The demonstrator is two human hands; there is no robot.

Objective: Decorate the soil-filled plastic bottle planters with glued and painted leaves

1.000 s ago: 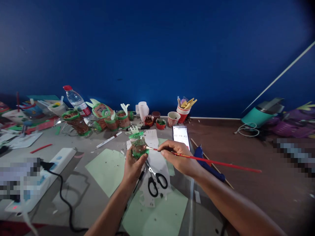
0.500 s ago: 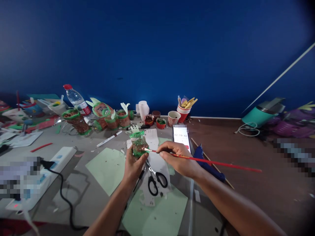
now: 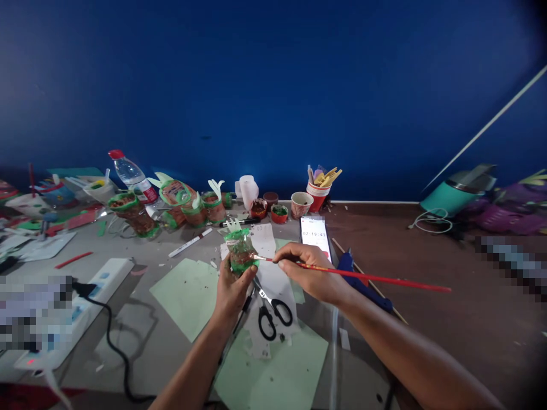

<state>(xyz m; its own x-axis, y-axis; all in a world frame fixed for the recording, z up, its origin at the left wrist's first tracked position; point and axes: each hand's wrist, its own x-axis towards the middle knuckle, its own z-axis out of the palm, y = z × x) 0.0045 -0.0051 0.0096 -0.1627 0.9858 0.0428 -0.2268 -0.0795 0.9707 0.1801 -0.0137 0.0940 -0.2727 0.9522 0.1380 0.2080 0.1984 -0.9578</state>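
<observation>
In my left hand is a small clear plastic cup, painted green at rim and base with brown between. My fingers wrap round its lower part. Between the fingertips of my right hand I pinch a long red paintbrush. Its bristle end meets the cup's right side, and its handle points right. Just below the cup lie black-handled scissors on white paper. Small pots of brown paint and green paint stand behind the hands.
A phone showing a timer lies behind my right hand, with a blue glue gun to its right. Painted containers and a water bottle stand at back left. A power strip with a black cable lies left.
The brush tip stays at the cup's right side, with only a slight shift of brush and right hand. My left hand keeps its hold. The view has shifted very slightly.
</observation>
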